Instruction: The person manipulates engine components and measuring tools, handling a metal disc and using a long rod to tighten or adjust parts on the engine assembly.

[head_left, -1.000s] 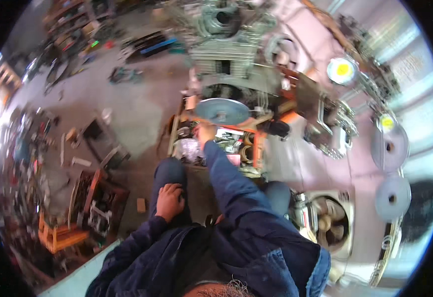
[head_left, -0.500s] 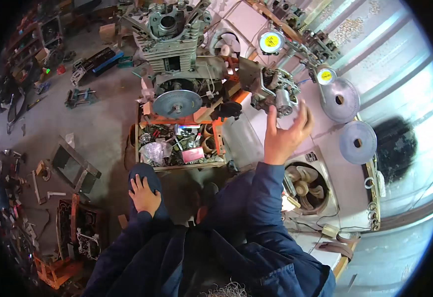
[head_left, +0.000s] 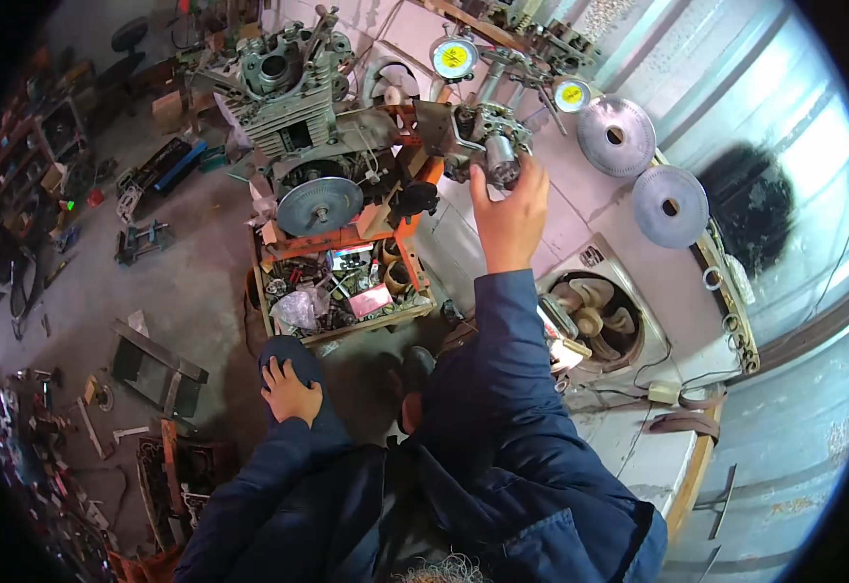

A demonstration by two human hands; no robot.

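Pretty messy grey floor here: rectangular metal frame, small clamp-like metal fixture and a long black-and-blue piece just lying around. The pale pinkish bench has a square-housed fan sitting on it, plus a little cream box near the edge.

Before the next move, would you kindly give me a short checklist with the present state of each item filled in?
1. Right hand at the cylinder: ok, fingers reach around its near end.
2. Grip on the cylinder firm: cannot tell.
3. Left hand out of the way: ok, on the left knee.
4. Crate contents sorted: not ok, jumbled.
5. Fan stationary: cannot tell.
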